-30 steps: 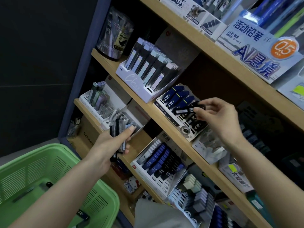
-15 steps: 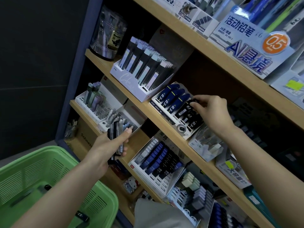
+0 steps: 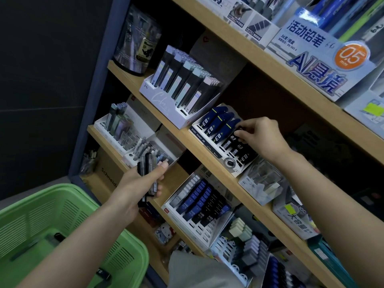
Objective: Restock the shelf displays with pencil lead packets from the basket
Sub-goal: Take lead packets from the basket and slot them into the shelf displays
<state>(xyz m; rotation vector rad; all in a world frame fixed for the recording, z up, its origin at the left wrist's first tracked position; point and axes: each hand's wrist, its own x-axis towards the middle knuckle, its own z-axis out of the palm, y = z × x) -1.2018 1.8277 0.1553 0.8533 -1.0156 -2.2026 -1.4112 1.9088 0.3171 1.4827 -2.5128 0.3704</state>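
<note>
From the head camera, the one view there is, the landmark is the ED display tray (image 3: 233,163), a slanted white stand on the middle shelf board (image 3: 187,145). It leans back so that the packets stand in rows with their labels facing the aisle.

The right hand (image 3: 261,138) reaches in at the tray's upper right. Its fingers are curled and the tips are pinched together on the top end of a black packet (image 3: 239,133). That packet sits in the black row just right of the tray's blue packets (image 3: 218,123). A grip on the top end seems meant to guide the packet down into its slot, so I judge the packet is being seated rather than taken out. How deep it sits in the slot cannot be told.

The left hand (image 3: 141,183) hangs below and to the left of the tray, in front of the next shelf down. It is clamped round a small stack of spare packets (image 3: 146,165), with the thumb laid along the stack to keep the packets squared. Held there, the stack is near enough for the right hand to draw from without going down to the basket.

The green basket (image 3: 41,221) is well below and left of the tray, by the left forearm. At least two loose packets (image 3: 102,274) lie on its floor, so the restocking looks only partly done.
</note>
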